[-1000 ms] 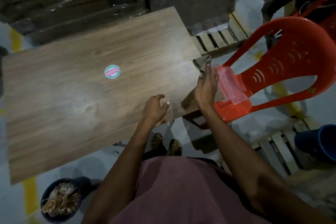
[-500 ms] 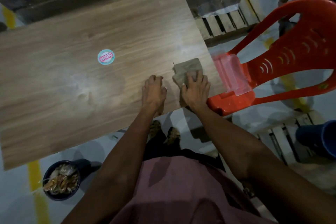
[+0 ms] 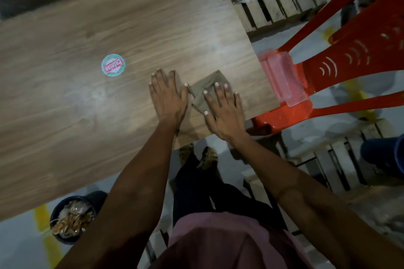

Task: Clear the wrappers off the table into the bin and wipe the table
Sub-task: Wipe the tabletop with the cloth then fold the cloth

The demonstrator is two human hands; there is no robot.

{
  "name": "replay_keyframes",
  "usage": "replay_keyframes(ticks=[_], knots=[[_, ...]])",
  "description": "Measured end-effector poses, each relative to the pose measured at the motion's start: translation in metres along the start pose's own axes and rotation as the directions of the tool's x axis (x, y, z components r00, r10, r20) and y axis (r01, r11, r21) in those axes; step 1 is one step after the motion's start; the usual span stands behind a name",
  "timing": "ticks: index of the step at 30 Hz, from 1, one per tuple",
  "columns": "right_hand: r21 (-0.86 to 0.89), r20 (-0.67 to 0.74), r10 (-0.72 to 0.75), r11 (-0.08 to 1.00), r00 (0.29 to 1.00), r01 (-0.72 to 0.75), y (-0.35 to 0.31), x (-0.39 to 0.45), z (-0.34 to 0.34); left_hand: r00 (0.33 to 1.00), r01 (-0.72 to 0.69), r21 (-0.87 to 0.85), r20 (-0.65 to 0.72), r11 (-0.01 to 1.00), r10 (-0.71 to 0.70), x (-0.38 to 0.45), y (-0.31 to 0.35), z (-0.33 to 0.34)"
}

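The folded grey-brown cloth (image 3: 205,89) lies near the right edge of the wood-grain table (image 3: 87,105), pinned flat under the right hand (image 3: 223,109), fingers spread, likely for wiping. The left hand (image 3: 168,96) rests flat alongside, probably bracing. The dark round bin (image 3: 72,218), holding wrappers, stands below the table's near edge.

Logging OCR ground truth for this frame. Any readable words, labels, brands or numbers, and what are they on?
Round sticker on the table: a pink band with white lettering, seen upside down and too blurred to read.
Cloth under the right hand: no print visible.
Clear plastic box on the red chair: no label visible.
Bin on the floor: wrappers inside, print too small to read.
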State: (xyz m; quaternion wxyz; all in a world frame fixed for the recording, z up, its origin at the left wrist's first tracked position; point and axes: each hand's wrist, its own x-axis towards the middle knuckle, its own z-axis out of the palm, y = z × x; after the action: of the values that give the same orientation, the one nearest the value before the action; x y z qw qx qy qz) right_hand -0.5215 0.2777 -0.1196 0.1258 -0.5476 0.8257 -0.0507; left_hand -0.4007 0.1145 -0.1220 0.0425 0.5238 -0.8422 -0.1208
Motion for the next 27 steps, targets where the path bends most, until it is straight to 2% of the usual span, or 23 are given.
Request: replay_keyframes(ticks=[2,4,6,8,9,10,12,13,15,17,20,23,25,27], knots=[[-0.036,0.016,0.051,0.998,0.999,-0.05,0.028,0.008,-0.011,1.0,0.009,0.009,-0.014,1.0,-0.009,0.009,0.004,0.003],[-0.015,-0.002,0.231,0.973,0.973,-0.231,0.056,0.016,-0.023,0.999,0.023,0.025,-0.035,0.999,-0.022,0.014,0.006,0.007],[0.036,-0.043,0.415,0.91,0.909,-0.414,0.071,0.029,-0.03,0.996,0.047,0.046,-0.076,0.998,-0.043,0.019,0.01,0.009],[0.082,-0.074,0.532,0.846,0.844,-0.526,0.058,0.049,-0.031,0.99,0.074,0.042,-0.123,0.996,-0.069,0.031,0.014,0.007],[0.08,-0.079,0.526,0.85,0.847,-0.52,0.043,0.057,-0.031,0.986,0.088,0.031,-0.143,0.996,-0.082,0.039,0.015,0.006],[0.065,-0.074,0.458,0.889,0.886,-0.454,0.025,0.063,-0.027,0.982,0.101,0.022,-0.161,0.995,-0.097,0.046,0.015,0.005],[0.048,-0.042,0.219,0.975,0.975,-0.217,-0.012,0.064,-0.016,0.977,0.117,0.019,-0.18,0.993,-0.112,0.059,0.011,0.004],[0.046,-0.031,0.126,0.991,0.992,-0.124,-0.023,0.061,-0.01,0.976,0.12,0.021,-0.184,0.993,-0.114,0.063,0.007,0.005],[0.036,-0.022,0.037,0.999,0.999,-0.036,-0.017,0.062,-0.008,0.975,0.116,0.024,-0.195,0.993,-0.109,0.067,0.004,0.006],[0.0,-0.006,0.097,0.995,0.995,-0.097,0.013,0.072,-0.015,0.976,0.101,0.021,-0.198,0.995,-0.095,0.068,0.005,0.007],[0.014,-0.077,0.391,0.92,0.917,-0.391,0.056,0.091,-0.032,0.977,0.085,0.039,-0.197,0.996,-0.076,0.069,0.01,0.005],[0.074,-0.098,0.52,0.854,0.849,-0.514,0.043,0.107,-0.031,0.977,0.075,0.068,-0.207,0.995,-0.059,0.077,0.01,0.001],[0.08,-0.084,0.429,0.903,0.9,-0.423,0.004,0.11,-0.023,0.981,0.079,0.073,-0.184,0.994,-0.065,0.088,0.005,-0.004],[0.058,-0.037,0.195,0.98,0.98,-0.193,-0.029,0.108,-0.013,0.984,0.111,0.089,-0.152,0.99,-0.097,0.101,-0.003,-0.008]])
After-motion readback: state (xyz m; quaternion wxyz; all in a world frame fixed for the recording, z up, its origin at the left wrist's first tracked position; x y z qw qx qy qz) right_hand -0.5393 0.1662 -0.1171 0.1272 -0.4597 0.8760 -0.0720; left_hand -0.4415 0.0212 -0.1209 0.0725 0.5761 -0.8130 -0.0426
